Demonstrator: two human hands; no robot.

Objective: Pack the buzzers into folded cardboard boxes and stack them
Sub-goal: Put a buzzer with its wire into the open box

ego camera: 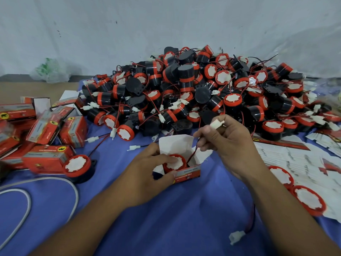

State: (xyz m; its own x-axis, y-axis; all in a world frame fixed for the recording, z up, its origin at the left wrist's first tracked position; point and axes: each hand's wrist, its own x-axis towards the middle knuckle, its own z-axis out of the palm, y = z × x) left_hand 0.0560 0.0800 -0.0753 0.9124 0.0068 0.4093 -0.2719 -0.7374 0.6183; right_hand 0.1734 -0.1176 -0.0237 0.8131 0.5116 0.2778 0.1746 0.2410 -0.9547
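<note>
Head view: your left hand (pixel 147 174) is gripping the open box (pixel 187 173) on the blue cloth (pixel 166 218), with one finger pressing on the buzzer (pixel 174 162) seated inside it. Your right hand (pixel 227 143) is pinching the white connector (pixel 217 124) above the box. Its wire (pixel 192 154) is running down into the box beside the buzzer. The pile (pixel 193 89) of loose buzzers is lying just behind. Packed boxes (pixel 46 126) are lying at your left, flat blanks (pixel 295 157) at your right.
</note>
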